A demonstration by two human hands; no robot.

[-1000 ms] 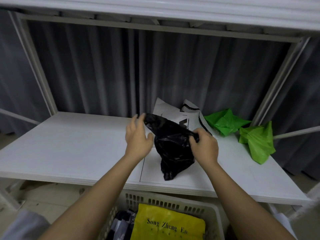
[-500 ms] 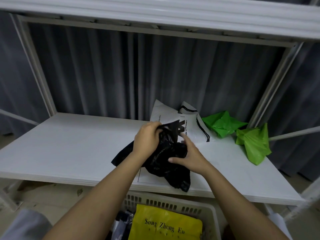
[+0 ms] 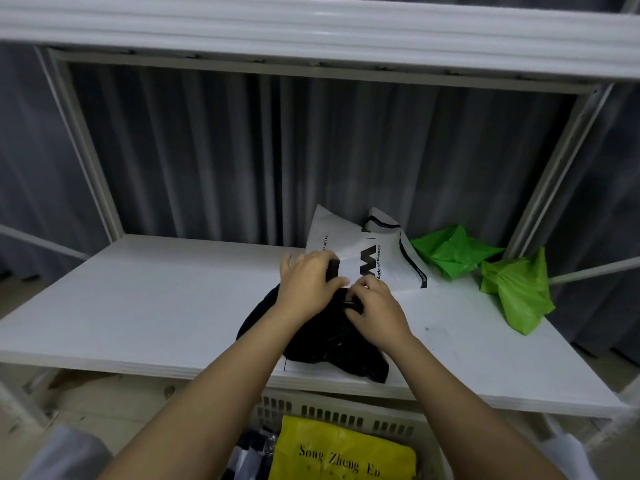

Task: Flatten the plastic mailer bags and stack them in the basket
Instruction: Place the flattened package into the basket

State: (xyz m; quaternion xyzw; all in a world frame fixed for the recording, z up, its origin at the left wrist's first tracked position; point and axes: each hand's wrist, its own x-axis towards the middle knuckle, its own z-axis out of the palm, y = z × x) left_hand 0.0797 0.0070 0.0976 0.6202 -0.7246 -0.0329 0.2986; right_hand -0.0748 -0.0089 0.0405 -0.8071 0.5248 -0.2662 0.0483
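A crumpled black mailer bag (image 3: 332, 351) lies on the white table (image 3: 138, 306) near its front edge. My left hand (image 3: 308, 282) grips the bag's top edge, with a black flap showing between its fingers. Close beside it, my right hand (image 3: 377, 310) pinches the same bag with curled fingers. A white printed mailer bag (image 3: 367, 251) leans behind my hands. Two crumpled green bags (image 3: 450, 251) (image 3: 516, 292) lie at the table's back right. Below the table stands a white slatted basket (image 3: 332, 415), and a yellow bag (image 3: 343, 452) lies on top inside it.
A white metal frame (image 3: 86, 147) surrounds the table, with a shelf beam (image 3: 311, 32) overhead and grey curtains behind. Dark and white bags (image 3: 252, 455) sit in the basket left of the yellow one. The table's left half is bare.
My hands came closer together over the black bag. The bag went from hanging between them to lying bunched on the table under my hands.
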